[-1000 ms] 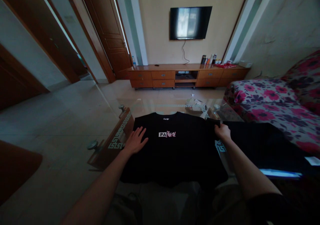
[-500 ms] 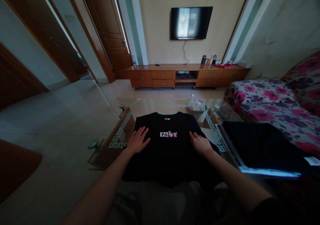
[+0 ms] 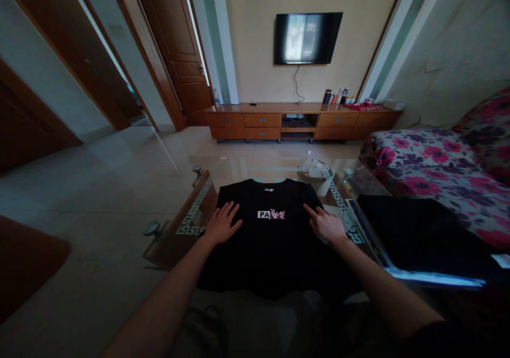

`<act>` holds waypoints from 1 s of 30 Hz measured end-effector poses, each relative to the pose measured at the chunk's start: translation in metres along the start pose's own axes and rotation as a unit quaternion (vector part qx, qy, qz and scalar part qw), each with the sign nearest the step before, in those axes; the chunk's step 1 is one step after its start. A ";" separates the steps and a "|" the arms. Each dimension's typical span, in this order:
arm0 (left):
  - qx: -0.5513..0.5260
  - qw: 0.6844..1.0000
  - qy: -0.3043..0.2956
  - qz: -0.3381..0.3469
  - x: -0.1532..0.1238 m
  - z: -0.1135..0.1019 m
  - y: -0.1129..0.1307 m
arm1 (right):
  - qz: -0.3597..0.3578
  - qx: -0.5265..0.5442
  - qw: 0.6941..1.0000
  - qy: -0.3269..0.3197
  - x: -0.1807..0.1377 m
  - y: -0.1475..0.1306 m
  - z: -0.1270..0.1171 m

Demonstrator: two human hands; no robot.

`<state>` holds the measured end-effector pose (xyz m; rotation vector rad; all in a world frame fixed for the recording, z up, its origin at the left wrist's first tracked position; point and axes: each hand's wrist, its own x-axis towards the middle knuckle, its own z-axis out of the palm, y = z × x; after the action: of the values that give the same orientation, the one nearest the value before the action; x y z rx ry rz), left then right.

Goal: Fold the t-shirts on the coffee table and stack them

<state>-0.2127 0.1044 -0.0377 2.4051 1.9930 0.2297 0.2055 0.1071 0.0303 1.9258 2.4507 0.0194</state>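
Shirt [image 3: 271, 252] now folded in, narrower, toward right edge of desk [image 3: 338, 196] — left hand [image 3: 221, 225] flat, released; right hand [image 3: 326, 227], grip unclear.

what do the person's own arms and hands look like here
The left hand and right hand are bare: no gloves, rings or watch can be seen. The forearms are uncovered, without visible markings. A dark sleeve shows on the right arm near the picture's bottom edge; none shows on the left.
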 end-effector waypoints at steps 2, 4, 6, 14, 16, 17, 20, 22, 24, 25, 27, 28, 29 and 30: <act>0.000 1.000 0.001 0.000 0.000 0.001 0.000 | 0.004 0.008 1.000 0.010 -0.001 0.002 0.000; 0.000 1.000 0.001 0.000 0.000 0.001 0.000 | 0.006 0.020 1.000 0.006 -0.002 0.003 0.002; 0.001 1.000 0.001 0.002 0.000 0.002 0.000 | 0.003 0.045 0.999 -0.001 -0.002 0.004 0.006; 0.004 1.000 -0.001 0.004 0.001 0.004 -0.002 | 0.114 0.072 0.988 0.073 0.010 0.029 0.027; 0.005 1.000 -0.002 0.005 0.001 0.003 -0.001 | 0.167 0.091 0.980 0.063 0.013 0.038 0.030; 0.005 1.000 -0.002 0.004 0.000 0.003 -0.001 | 0.191 0.104 0.975 0.048 0.014 0.043 0.031; 0.004 1.000 -0.004 0.004 0.000 0.000 0.000 | 0.225 0.115 0.967 -0.018 0.018 0.053 0.029; 0.002 1.000 -0.006 0.003 0.000 -0.001 0.001 | 0.223 0.097 0.969 -0.041 0.019 0.055 0.026; 0.003 1.000 -0.009 0.001 0.001 -0.002 0.002 | 0.224 0.085 0.970 -0.043 0.021 0.055 0.023; 0.006 1.000 -0.011 -0.001 0.001 -0.002 0.002 | 0.230 0.085 0.969 -0.044 0.021 0.055 0.022; 0.013 1.000 -0.016 -0.004 0.001 -0.003 0.003 | 0.250 0.093 0.962 -0.052 0.023 0.057 0.019; 0.017 1.000 -0.019 -0.004 0.001 -0.003 0.003 | 0.261 0.097 0.959 -0.056 0.023 0.059 0.018; 0.021 1.000 -0.020 -0.005 0.001 -0.004 0.003 | 0.272 0.099 0.955 -0.059 0.024 0.062 0.017; 0.023 0.999 -0.021 -0.005 0.000 -0.004 0.003 | 0.281 0.100 0.953 -0.060 0.025 0.065 0.015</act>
<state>-0.2098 0.1038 -0.0333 2.4052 2.0147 0.1334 0.2634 0.1467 0.0162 2.5554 1.8126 -0.3361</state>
